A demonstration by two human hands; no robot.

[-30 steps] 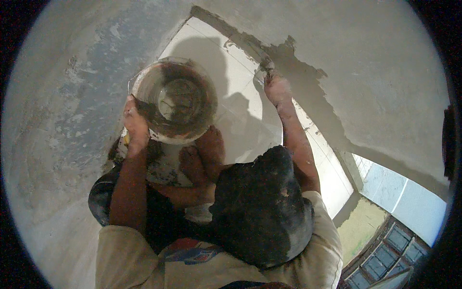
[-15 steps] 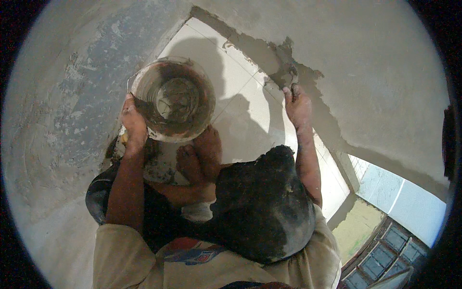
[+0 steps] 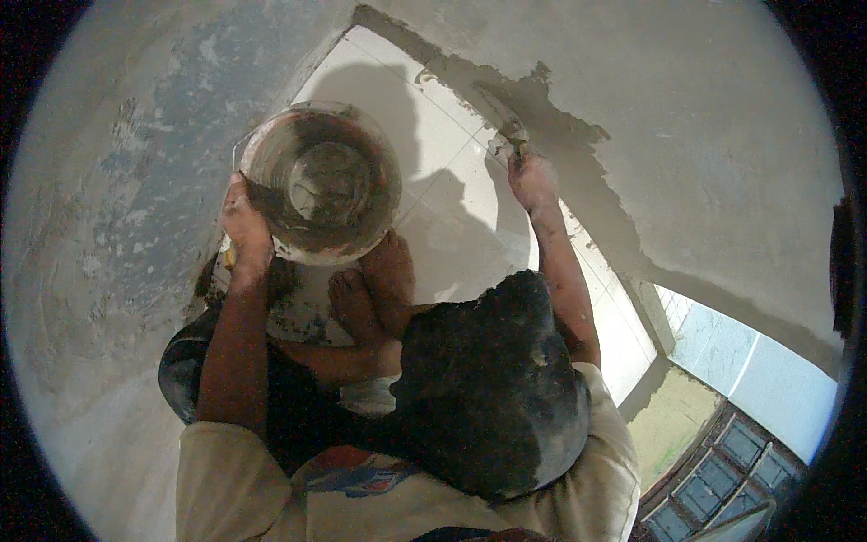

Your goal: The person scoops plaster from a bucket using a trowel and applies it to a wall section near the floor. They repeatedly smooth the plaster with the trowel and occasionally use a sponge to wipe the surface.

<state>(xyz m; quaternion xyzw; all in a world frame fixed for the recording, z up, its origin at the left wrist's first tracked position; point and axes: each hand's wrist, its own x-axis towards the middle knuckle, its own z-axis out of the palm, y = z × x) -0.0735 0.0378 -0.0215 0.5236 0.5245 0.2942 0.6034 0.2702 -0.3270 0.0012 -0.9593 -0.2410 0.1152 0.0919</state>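
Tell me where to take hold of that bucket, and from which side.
Best, I'd judge, to grip the bucket by its rim, coming from the left, where the left hand holds it. Its round mouth opens toward the camera, so the edge offers a graspable lip, and the right hand is away by the wall.

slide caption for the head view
Left hand gripping round, grey-smeared bucket; right hand holding small, muddy trowel at dark grey plaster.
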